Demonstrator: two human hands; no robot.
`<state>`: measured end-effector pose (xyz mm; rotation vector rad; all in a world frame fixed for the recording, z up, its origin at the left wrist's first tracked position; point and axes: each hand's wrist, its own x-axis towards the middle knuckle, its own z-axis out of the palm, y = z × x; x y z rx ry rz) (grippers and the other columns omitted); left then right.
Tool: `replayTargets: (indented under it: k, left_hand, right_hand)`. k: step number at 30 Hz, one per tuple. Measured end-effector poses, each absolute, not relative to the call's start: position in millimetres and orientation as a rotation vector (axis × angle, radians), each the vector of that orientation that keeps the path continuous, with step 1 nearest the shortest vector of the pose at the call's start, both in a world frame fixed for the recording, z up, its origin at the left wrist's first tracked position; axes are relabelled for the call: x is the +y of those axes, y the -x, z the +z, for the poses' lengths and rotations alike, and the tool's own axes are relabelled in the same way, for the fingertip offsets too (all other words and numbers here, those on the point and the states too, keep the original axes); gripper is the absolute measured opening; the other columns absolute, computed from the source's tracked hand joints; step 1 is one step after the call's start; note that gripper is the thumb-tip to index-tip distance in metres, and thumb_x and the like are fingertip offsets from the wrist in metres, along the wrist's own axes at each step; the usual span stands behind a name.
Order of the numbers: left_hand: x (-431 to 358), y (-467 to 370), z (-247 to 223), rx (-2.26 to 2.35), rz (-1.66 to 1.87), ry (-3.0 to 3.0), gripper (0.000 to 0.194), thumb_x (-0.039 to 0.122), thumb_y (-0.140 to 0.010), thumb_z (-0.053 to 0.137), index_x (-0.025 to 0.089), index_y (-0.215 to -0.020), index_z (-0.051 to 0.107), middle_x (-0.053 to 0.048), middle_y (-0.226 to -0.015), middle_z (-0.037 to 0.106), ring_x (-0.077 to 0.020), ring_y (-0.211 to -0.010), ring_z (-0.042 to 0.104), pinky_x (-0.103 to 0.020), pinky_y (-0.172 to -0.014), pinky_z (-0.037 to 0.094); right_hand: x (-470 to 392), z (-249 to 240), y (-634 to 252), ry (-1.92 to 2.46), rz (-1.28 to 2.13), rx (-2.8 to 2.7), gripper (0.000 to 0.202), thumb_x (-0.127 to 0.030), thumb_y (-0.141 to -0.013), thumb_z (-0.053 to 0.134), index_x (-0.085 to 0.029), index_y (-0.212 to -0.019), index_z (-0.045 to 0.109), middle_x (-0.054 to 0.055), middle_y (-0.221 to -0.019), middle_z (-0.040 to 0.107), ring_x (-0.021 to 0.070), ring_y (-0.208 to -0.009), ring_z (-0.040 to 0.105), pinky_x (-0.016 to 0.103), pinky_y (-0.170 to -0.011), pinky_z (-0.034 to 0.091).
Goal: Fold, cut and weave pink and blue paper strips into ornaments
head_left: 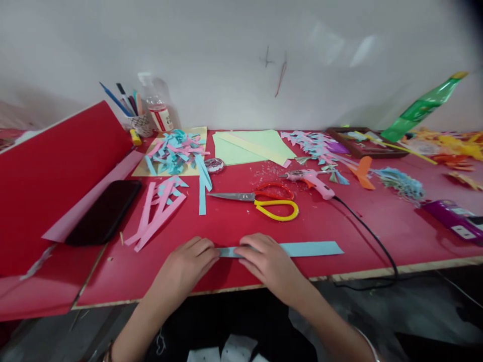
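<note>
A light blue paper strip [311, 249] lies flat along the front of the red table. My left hand [192, 259] has its fingers closed on the strip's left end, which they partly hide. A short way to the right, my right hand [264, 259] bends over the same strip, thumb and fingers pinching it, with the longer part running out to the right past the hand. Just beyond my hands rest scissors [249, 197] with one red and one yellow handle, blades pointing left. More blue strips [203, 188] lie left of the blades.
Pink strips [162, 216] and a black phone [103, 213] lie at left, near a red board [64, 176]. A pink glue gun [309, 182] trails a black cable over the front edge. Behind are cut paper pieces [175, 153], green sheets [230, 151] and a tilted green bottle [420, 109].
</note>
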<state>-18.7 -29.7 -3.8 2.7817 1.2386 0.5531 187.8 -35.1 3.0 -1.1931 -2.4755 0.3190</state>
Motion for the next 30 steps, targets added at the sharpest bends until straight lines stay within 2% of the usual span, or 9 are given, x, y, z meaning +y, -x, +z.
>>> replayTargets:
  k: [6, 10, 17, 22, 30]
  left_hand:
    - [-34, 13, -4, 1.305, 0.497, -2.787, 0.02, 0.02, -0.085, 0.038, 0.018, -0.082, 0.058, -0.003, -0.076, 0.059, -0.0149, -0.07, 0.054, -0.027, -0.063, 0.047]
    - [-31, 4, -7, 1.306, 0.514, -2.738, 0.021, 0.019, -0.085, 0.039, 0.017, -0.077, 0.058, -0.002, -0.074, 0.059, -0.0137, -0.068, 0.054, -0.024, -0.06, 0.047]
    - [-32, 7, -11, 1.315, 0.629, -2.641, 0.024, 0.027, -0.087, 0.037, 0.02, -0.084, 0.06, -0.002, -0.08, 0.059, -0.0116, -0.069, 0.054, -0.021, -0.06, 0.045]
    - [-31, 6, -11, 1.398, 0.608, -2.577, 0.022, 0.026, -0.085, 0.04, 0.018, -0.075, 0.058, -0.002, -0.074, 0.058, -0.0112, -0.065, 0.054, -0.02, -0.057, 0.043]
    - [-30, 7, -11, 1.452, 0.638, -2.471, 0.018, 0.025, -0.081, 0.048, 0.017, -0.066, 0.055, 0.0, -0.069, 0.057, -0.0099, -0.059, 0.053, -0.018, -0.052, 0.038]
  right_hand:
    - [-31, -3, -170, 1.143, 0.381, -2.363, 0.014, -0.017, -0.082, 0.048, -0.018, -0.083, 0.062, 0.004, -0.084, 0.058, 0.0139, -0.079, 0.051, 0.026, -0.07, 0.043]
    - [-32, -5, -176, 1.152, 0.436, -2.331, 0.013, -0.016, -0.082, 0.048, -0.018, -0.083, 0.061, 0.003, -0.081, 0.057, 0.0126, -0.076, 0.051, 0.023, -0.067, 0.042]
    - [-34, -2, -197, 1.296, 0.42, -2.298, 0.019, -0.019, -0.085, 0.042, -0.017, -0.077, 0.06, 0.003, -0.075, 0.057, 0.0124, -0.07, 0.05, 0.024, -0.063, 0.039]
    - [-33, -4, -194, 1.366, 0.272, -2.333, 0.018, -0.02, -0.085, 0.043, -0.018, -0.076, 0.059, 0.002, -0.073, 0.056, 0.0134, -0.069, 0.048, 0.025, -0.062, 0.034]
    - [-28, -4, -191, 1.422, 0.254, -2.383, 0.014, -0.022, -0.083, 0.047, -0.02, -0.071, 0.055, 0.0, -0.069, 0.055, 0.0135, -0.067, 0.045, 0.026, -0.061, 0.028]
